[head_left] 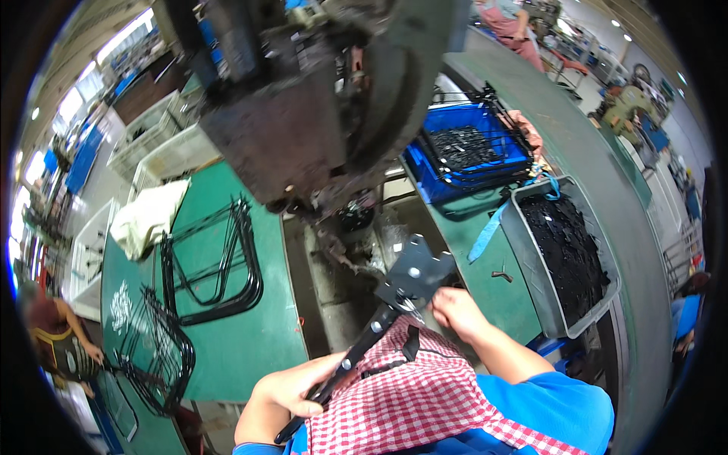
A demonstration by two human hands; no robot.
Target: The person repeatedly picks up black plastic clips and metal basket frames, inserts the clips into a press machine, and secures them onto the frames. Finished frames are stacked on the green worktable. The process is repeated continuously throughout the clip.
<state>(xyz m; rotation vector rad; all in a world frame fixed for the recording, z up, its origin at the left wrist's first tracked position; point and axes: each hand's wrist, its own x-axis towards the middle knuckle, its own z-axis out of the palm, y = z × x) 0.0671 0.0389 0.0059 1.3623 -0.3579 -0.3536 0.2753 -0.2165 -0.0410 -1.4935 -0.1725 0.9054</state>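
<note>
My left hand (pixel 303 385) is closed around the lower end of a black metal bar (pixel 358 347), held slantwise in front of my checked apron. At the bar's upper end sits a flat black bracket plate (pixel 414 271) with notched edges and a few bright spots like holes or rivets. Just below and right of the plate, my right hand (pixel 456 311) has its fingers curled closed; whatever they pinch, if anything, is hidden. Beyond the plate rises a large, worn press machine (pixel 277 125), its lower tooling above a dark gap between two green tabletops.
Bent black frames (pixel 250 284) lie on the left green table (pixel 277 356) near a pale cloth (pixel 152 216). To the right stand a blue crate (pixel 436 186) of small dark parts and a grey bin (pixel 561 322) of black pieces. A co-worker (pixel 64 341) is at far left.
</note>
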